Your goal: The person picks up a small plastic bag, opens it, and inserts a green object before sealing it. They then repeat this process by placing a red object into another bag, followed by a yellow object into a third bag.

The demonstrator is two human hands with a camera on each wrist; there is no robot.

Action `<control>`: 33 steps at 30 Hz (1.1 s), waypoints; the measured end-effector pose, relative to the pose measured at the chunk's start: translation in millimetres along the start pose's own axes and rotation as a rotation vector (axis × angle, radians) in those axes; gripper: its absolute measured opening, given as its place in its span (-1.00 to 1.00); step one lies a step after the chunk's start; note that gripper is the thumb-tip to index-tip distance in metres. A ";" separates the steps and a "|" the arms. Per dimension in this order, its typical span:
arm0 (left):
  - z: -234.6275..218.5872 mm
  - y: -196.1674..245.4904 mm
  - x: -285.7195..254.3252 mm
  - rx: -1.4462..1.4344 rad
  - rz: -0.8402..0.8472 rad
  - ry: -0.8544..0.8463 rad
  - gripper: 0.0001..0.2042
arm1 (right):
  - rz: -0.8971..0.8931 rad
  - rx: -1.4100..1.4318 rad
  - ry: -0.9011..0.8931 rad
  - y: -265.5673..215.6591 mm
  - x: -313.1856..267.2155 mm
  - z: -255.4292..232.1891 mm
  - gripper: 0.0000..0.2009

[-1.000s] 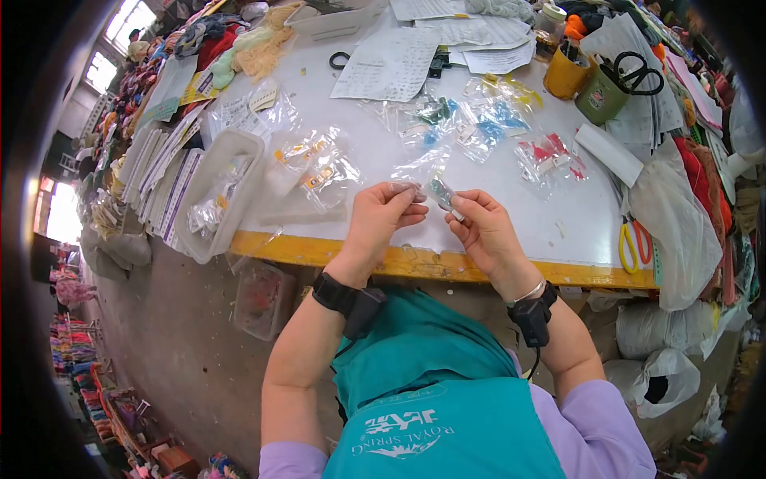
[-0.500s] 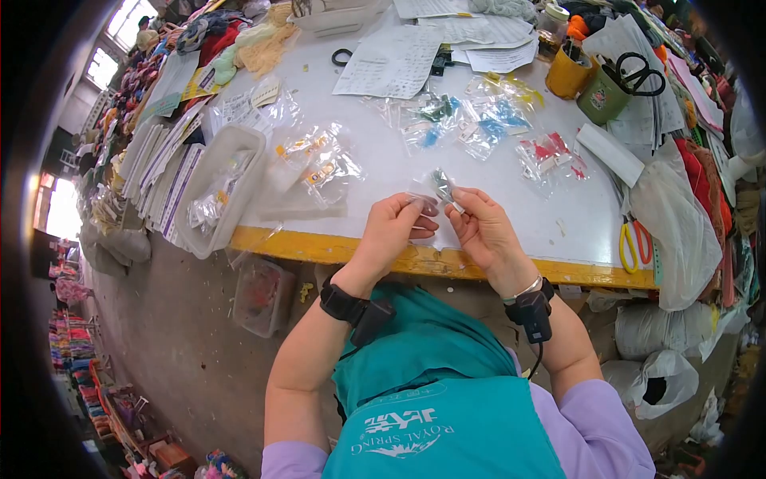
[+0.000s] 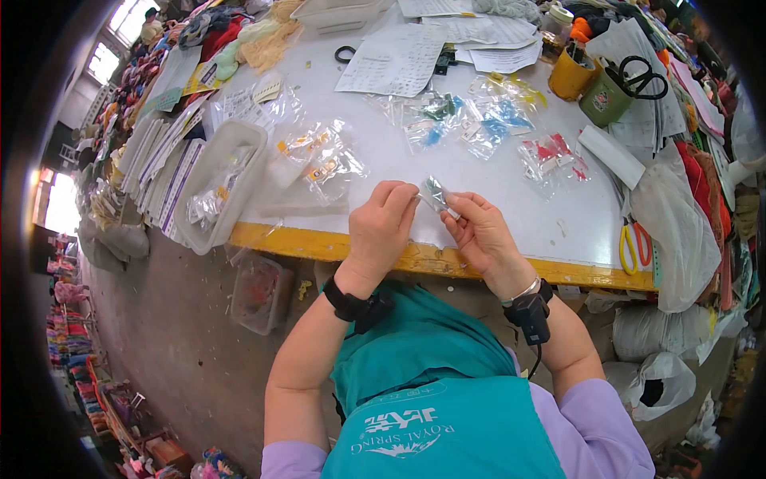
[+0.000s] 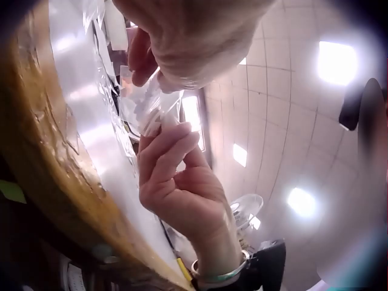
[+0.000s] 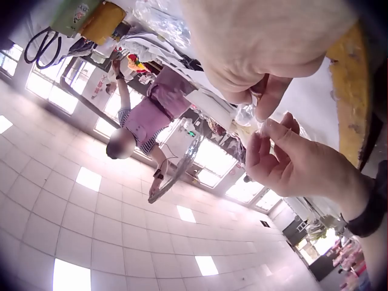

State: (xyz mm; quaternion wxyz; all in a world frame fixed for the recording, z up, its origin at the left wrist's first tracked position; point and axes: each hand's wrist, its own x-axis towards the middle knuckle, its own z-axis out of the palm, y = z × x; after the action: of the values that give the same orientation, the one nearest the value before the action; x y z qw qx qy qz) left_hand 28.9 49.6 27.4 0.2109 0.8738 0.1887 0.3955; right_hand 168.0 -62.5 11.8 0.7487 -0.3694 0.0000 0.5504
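A small clear plastic bag (image 3: 433, 191) with dark green contents is held just above the table's near edge. My right hand (image 3: 480, 231) pinches its lower end between thumb and fingers. My left hand (image 3: 381, 227) is at the bag's left side, thumb and fingertips pinched together at its edge. In the left wrist view the clear film (image 4: 145, 109) spans the space between both hands. The right wrist view shows the left hand's (image 5: 297, 154) fingertips meeting at the film, close to the right hand.
Clear bags with yellow pieces (image 3: 323, 168), blue pieces (image 3: 499, 128) and red pieces (image 3: 552, 156) lie on the white table. A plastic bin (image 3: 254, 152) stands left. Printed sheets (image 3: 391, 64) lie at the back; yellow-handled scissors (image 3: 628, 247) hang right. Another person (image 5: 151, 109) stands across.
My left hand shifted slightly right, then back left and up, its back turning more upward and its fingers closing at the bag's edge. The right hand keeps its pinch and tilts the bag slightly left.
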 end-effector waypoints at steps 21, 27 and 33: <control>7.3 -2.2 -11.7 -0.359 -0.369 0.009 -0.80 | -0.017 0.029 0.024 4.3 3.0 -0.2 -0.89; 5.2 -5.1 -10.7 -0.182 -0.271 0.012 -0.90 | -0.006 0.050 0.019 7.2 4.9 -0.7 -0.89; 7.4 -19.9 -13.3 -0.210 -0.390 0.016 -0.93 | -0.133 -0.081 0.087 -1.0 0.7 0.8 -0.89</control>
State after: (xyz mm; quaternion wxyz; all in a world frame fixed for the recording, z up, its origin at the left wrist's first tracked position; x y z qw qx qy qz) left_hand 23.1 58.1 4.6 0.3719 0.7908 0.3135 0.3716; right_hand 168.8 -61.6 12.7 0.7673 -0.4222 -0.0144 0.4824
